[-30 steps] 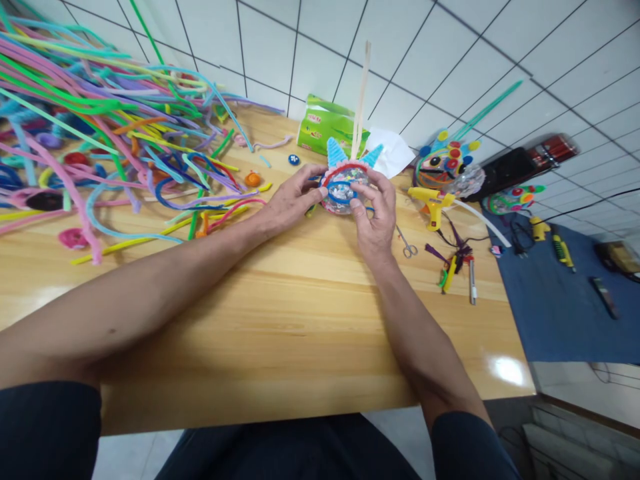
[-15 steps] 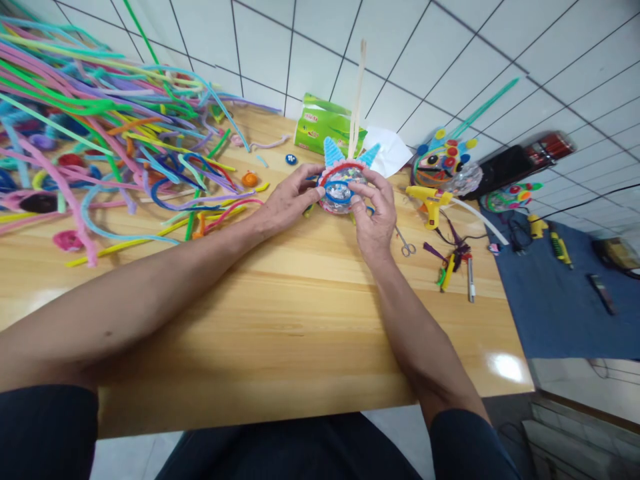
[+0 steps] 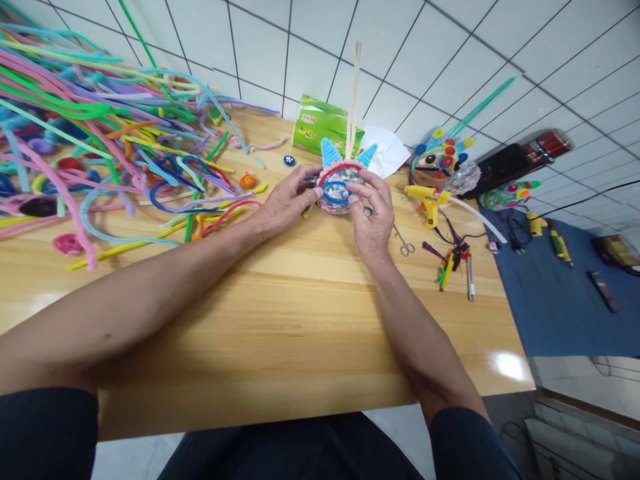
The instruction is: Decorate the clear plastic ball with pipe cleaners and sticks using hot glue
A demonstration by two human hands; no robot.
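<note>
Between my hands is a round clear craft piece (image 3: 345, 172) with a pink and red fuzzy rim and two light-blue pointed ears. A blue oval ring (image 3: 337, 193) lies against its front. My left hand (image 3: 293, 200) grips the piece's left side, thumb at the ring's left edge. On the right side, my right hand (image 3: 373, 210) has its thumb and index finger closed at the ring's right edge. A pale double strip (image 3: 355, 100) rises behind the ears.
A heap of colourful pipe cleaners (image 3: 100, 127) covers the table's left. Behind my hands stands a green tissue pack (image 3: 320, 127). To the right are a yellow glue gun (image 3: 428, 200), scissors (image 3: 407, 249), a cutter (image 3: 471, 279) and a decorated craft piece (image 3: 440, 160).
The view has shifted very slightly. Both hands keep nearly the same hold on the piece and the blue ring.
</note>
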